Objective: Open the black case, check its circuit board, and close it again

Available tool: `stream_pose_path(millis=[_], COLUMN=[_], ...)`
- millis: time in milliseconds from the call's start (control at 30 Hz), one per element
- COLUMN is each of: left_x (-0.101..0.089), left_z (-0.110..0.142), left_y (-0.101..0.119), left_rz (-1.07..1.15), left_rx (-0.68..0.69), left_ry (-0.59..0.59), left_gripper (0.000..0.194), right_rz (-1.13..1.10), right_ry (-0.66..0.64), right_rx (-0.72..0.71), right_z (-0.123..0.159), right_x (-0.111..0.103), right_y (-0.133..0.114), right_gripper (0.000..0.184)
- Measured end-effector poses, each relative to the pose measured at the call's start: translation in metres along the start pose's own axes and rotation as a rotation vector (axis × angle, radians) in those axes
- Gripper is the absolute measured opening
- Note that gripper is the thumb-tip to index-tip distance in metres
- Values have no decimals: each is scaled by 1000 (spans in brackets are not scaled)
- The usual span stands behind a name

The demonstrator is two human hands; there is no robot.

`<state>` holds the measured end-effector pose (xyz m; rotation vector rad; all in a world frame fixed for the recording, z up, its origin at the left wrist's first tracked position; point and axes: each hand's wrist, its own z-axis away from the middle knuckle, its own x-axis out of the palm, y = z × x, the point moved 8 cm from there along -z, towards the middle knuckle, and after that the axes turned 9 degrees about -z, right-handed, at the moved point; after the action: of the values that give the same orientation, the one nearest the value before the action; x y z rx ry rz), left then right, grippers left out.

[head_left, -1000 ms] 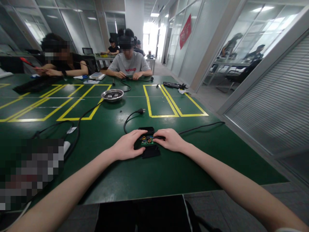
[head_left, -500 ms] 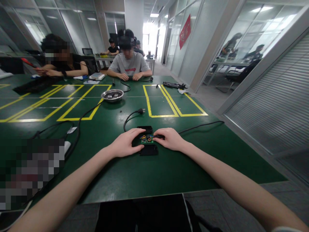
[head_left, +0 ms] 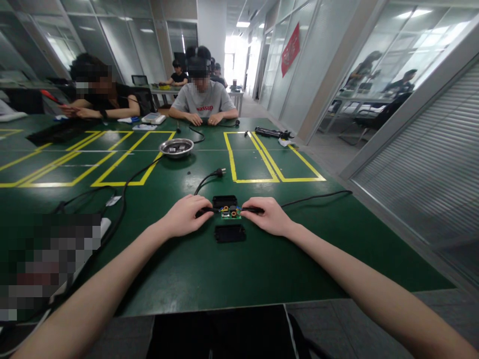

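Board: while it sat between both hands, the circuit board (head_left: 230, 213) stayed on the green table (head_left: 239, 264), between two black covers.
Left hand (head_left: 182, 222): fingers pinched its cable.
Right hand (head_left: 270, 215): fingers pinched the opposite cable.

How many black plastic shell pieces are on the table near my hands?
2. One black shell piece lies just beyond the circuit board, between the left hand and right hand. The other black shell piece lies nearer you. More may be hidden.

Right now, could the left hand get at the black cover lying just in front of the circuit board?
Probably yes. The left hand rests beside the circuit board, and the black cover lies apart on bare green table, nothing between them.
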<state>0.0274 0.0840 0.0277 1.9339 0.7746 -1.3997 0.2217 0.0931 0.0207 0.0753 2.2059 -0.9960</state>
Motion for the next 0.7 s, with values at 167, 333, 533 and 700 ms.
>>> stream_pose_path(millis=[167,333,533,700], left_x=[-4,3,7,4], left_z=[4,7,6,4], left_y=[9,14,22,31], left_rz=[23,51,20,-19], left_rx=[45,39,17,70], left_ry=[-84,-185,-226,-162], left_gripper=[16,19,22,20], right_rz=[-121,-98,64,51], right_ry=[-165,-310,-308,-308], right_rx=[-69,-79,-66,-37], right_z=[3,7,7,5], right_x=[2,14,14,15], right_y=[-16,-22,-18,-11], right_gripper=[20,20,16,24])
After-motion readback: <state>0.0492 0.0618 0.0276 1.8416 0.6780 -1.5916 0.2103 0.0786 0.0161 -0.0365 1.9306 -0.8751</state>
